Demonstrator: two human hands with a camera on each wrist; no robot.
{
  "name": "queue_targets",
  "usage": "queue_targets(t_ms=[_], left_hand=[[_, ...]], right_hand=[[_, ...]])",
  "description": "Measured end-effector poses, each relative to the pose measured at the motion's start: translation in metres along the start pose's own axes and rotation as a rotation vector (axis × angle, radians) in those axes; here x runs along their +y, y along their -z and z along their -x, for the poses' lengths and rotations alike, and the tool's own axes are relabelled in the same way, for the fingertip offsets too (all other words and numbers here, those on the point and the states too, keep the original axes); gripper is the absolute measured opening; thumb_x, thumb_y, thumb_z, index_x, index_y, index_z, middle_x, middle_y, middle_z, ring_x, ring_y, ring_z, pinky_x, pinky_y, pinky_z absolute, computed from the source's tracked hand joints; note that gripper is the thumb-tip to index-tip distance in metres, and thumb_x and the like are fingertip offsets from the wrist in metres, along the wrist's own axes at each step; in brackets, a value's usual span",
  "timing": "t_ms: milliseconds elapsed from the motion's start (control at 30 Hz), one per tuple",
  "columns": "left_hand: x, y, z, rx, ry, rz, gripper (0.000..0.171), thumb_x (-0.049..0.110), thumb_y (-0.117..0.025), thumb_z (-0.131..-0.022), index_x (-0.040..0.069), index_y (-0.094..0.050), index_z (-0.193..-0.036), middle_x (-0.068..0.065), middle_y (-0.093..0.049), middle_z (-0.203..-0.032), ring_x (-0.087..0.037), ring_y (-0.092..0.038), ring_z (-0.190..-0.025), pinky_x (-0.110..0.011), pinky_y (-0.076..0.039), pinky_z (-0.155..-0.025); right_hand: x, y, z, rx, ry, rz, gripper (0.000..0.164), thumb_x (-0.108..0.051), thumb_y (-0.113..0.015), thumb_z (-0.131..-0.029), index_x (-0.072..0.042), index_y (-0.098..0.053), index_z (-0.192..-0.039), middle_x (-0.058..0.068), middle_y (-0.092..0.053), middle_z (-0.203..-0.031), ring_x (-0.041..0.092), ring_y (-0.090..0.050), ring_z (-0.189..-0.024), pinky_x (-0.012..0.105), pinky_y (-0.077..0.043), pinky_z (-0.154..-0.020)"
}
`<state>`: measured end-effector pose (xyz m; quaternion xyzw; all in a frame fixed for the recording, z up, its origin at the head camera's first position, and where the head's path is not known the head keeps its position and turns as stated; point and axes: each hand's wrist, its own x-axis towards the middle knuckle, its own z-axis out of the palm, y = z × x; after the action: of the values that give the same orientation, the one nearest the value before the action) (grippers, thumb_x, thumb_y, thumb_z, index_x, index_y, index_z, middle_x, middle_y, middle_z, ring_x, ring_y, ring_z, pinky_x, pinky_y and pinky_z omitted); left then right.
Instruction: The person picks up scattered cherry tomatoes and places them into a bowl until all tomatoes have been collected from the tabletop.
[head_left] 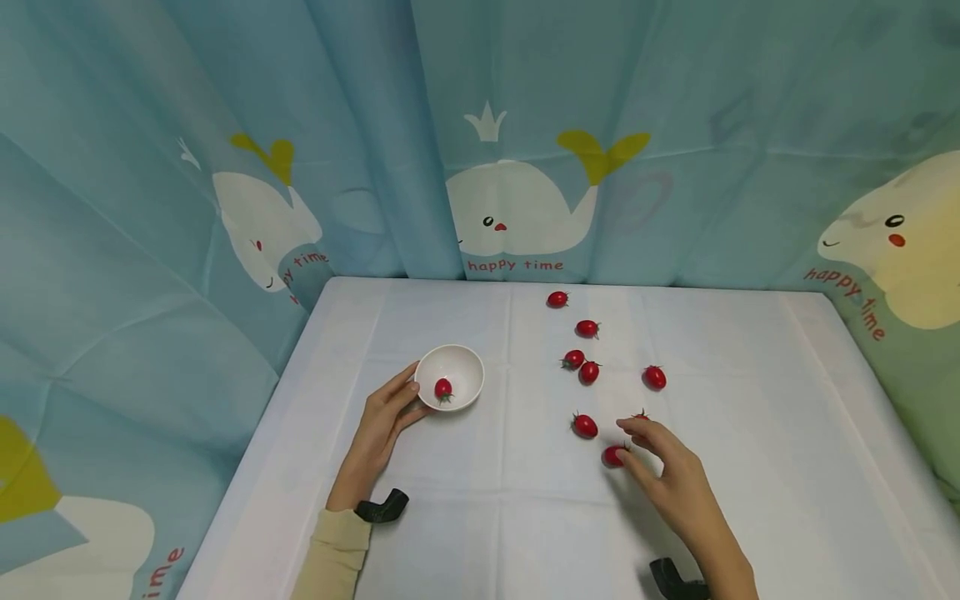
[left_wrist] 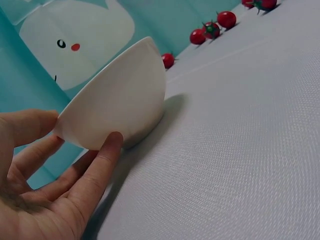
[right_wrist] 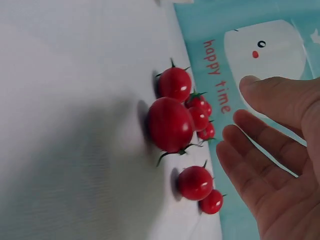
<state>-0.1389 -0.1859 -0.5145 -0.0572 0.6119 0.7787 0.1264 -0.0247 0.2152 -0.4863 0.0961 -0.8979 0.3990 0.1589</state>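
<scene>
Bowl (head_left: 463, 372) left of loose tomatoes (head_left: 588, 372)

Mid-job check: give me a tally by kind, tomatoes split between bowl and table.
White bowl: 1
Tomato in bowl: 1
Tomatoes on table: 8, one mostly hidden by the right hand
Total: 10 (9 tomatoes, 1 bowl)

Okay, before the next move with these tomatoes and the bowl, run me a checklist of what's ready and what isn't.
1. Left hand holding the white bowl: ok, gripped at its side.
2. Room in the bowl: ok, just one tomato inside.
3. Right hand free: ok, open and holding nothing.
4. Nearest loose tomato grasped: not ok, the right wrist view shows a gap.
5. Bowl's base flat on the white cloth: cannot tell.
</scene>
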Motion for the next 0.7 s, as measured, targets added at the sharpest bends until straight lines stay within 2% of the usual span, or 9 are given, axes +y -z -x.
queue_targets(t_ms=[167,367,433,533,600,700], left_hand=[[0.000,0.000,0.001,-0.004,-0.003,-0.004,0.051,0.011,-0.053,-0.110,0.010,-0.043,-0.160,-0.019,-0.047,-0.144,-0.013,-0.060,-0.132,-0.033,-0.061,-0.102],[-0.001,0.001,0.000,-0.007,-0.004,-0.006,0.051,0.011,-0.053,-0.110,0.010,-0.043,-0.160,-0.021,-0.044,-0.150,-0.025,-0.051,-0.144,-0.032,-0.062,-0.101],[-0.002,0.001,-0.001,-0.011,-0.001,-0.002,0.051,0.011,-0.053,-0.110,0.010,-0.043,-0.160,-0.021,-0.043,-0.153,-0.028,-0.048,-0.147,-0.032,-0.062,-0.102],[-0.002,0.002,-0.002,-0.020,0.002,0.002,0.052,0.012,-0.053,-0.110,0.010,-0.042,-0.160,-0.022,-0.042,-0.156,-0.031,-0.045,-0.149,-0.032,-0.061,-0.103],[-0.003,0.003,-0.002,-0.024,0.002,-0.001,0.052,0.013,-0.054,-0.110,0.010,-0.042,-0.160,-0.022,-0.043,-0.157,-0.032,-0.045,-0.148,-0.032,-0.061,-0.103],[-0.003,0.004,-0.002,-0.022,0.002,-0.009,0.052,0.014,-0.054,-0.110,0.011,-0.042,-0.160,-0.022,-0.043,-0.158,-0.032,-0.045,-0.148,-0.032,-0.060,-0.104]], right_hand=[[0.004,-0.004,0.005,-0.015,-0.010,0.028,0.048,0.008,-0.085,-0.079,-0.005,-0.071,-0.122,0.008,-0.074,-0.115,0.024,-0.072,-0.102,-0.003,-0.046,-0.097],[0.009,-0.008,0.009,-0.062,-0.061,0.056,0.049,0.008,-0.086,-0.078,-0.005,-0.071,-0.122,0.006,-0.074,-0.117,0.026,-0.070,-0.104,-0.002,-0.048,-0.095],[0.010,-0.009,0.010,-0.077,-0.084,0.071,0.050,0.008,-0.086,-0.078,-0.007,-0.071,-0.122,0.004,-0.074,-0.118,0.026,-0.071,-0.104,0.005,-0.054,-0.094],[0.011,-0.010,0.011,-0.099,-0.117,0.086,0.050,0.008,-0.086,-0.078,-0.008,-0.070,-0.123,0.003,-0.074,-0.119,0.025,-0.073,-0.104,0.025,-0.063,-0.092],[0.012,-0.011,0.011,-0.115,-0.134,0.098,0.051,0.007,-0.086,-0.078,-0.009,-0.070,-0.124,0.003,-0.073,-0.119,0.024,-0.073,-0.104,0.036,-0.065,-0.091],[0.015,-0.015,0.011,-0.138,-0.148,0.110,0.050,0.007,-0.085,-0.079,-0.008,-0.069,-0.125,0.004,-0.073,-0.119,0.024,-0.073,-0.105,0.041,-0.065,-0.091]])
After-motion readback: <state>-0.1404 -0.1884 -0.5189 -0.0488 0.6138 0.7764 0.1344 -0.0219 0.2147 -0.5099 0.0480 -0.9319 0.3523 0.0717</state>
